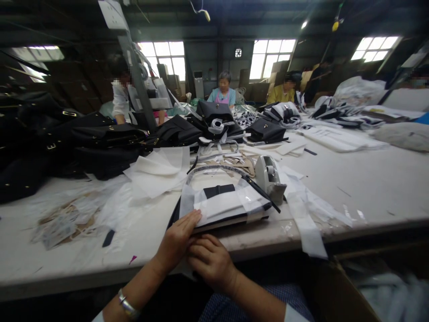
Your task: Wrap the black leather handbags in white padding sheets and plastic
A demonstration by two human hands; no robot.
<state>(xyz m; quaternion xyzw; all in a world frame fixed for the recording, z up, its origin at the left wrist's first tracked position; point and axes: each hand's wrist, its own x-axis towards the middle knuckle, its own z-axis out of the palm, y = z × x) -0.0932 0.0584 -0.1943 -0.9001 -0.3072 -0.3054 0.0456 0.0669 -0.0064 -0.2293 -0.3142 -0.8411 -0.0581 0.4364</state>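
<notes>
A black handbag lies on the table's near edge, its front covered by white wrapping sheet and clear tape. Its handle, wrapped in pale film, arches behind it. My left hand grips the bag's near left corner, fingers on top of the white sheet. Just below and to the right, my right hand is closed with curled fingers near the bag's lower edge. What those fingers pinch is hidden. Behind the bag's right end stands a grey tape dispenser.
Black bags are heaped along the left and back. White sheets lie left of the handbag, with clear plastic bags and tags beyond. White strips hang over the front edge. Co-workers sit across the table. An open carton stands lower right.
</notes>
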